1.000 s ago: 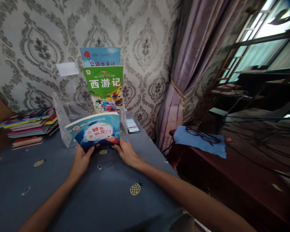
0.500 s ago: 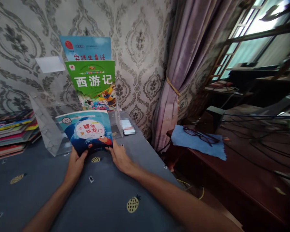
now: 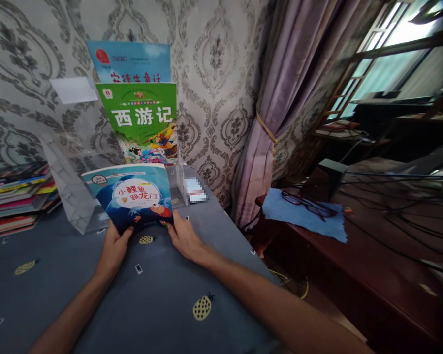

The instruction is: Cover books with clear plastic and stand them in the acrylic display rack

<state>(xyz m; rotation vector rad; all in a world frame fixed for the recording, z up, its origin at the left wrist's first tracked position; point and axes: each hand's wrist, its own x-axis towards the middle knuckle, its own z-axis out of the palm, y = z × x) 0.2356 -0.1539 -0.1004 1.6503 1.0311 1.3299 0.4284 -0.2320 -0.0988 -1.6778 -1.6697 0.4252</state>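
Note:
A blue picture book (image 3: pixel 135 196) with red Chinese characters in a white oval is held by its lower corners, tilted back with its cover toward me. My left hand (image 3: pixel 115 244) grips the left lower corner, thumb in front and fingers hidden behind. On the right lower corner, my right hand (image 3: pixel 181 235) is closed in the same way. Behind it, a clear acrylic rack (image 3: pixel 68 191) stands on the table. A green book (image 3: pixel 142 105) is upright in the rack, and a light blue book (image 3: pixel 133 59) rises behind that one.
A pile of books (image 3: pixel 15 201) lies at the left on the grey cloth-covered table (image 3: pixel 140 305). Right of the rack is a small blurred-out item (image 3: pixel 195 191). A dark red table (image 3: pixel 317 260) holds glasses (image 3: pixel 308 204) on a blue cloth (image 3: pixel 276 209), with cables. A purple curtain (image 3: pixel 266 98) hangs by the wall.
The view has tilted slightly down, so the rack and books sit a little higher or differently in frame. Both hands keep their hold on the blue book, which has barely moved.

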